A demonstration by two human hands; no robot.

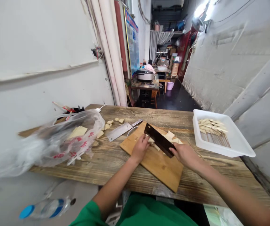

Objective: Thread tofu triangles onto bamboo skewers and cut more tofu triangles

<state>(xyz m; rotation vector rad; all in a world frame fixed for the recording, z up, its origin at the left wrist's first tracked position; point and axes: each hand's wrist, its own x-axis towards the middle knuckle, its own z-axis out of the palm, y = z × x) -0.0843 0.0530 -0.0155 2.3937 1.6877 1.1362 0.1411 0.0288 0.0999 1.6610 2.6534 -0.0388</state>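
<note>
My right hand (183,153) grips the handle of a dark cleaver (158,139), its blade angled over pale tofu pieces (170,136) on a wooden cutting board (158,163). My left hand (140,147) rests on the board with fingers curled, pressing on a tofu piece beside the blade. A second, steel cleaver (120,130) lies flat on the wooden table (106,163) to the left of the board.
A clear plastic bag (64,141) with pale sheets lies at the left. Loose scraps (112,122) sit near it. A white tray (233,144) holding skewered pieces (212,127) stands at the right. A water bottle (45,208) lies below left. A corridor with tables stretches beyond.
</note>
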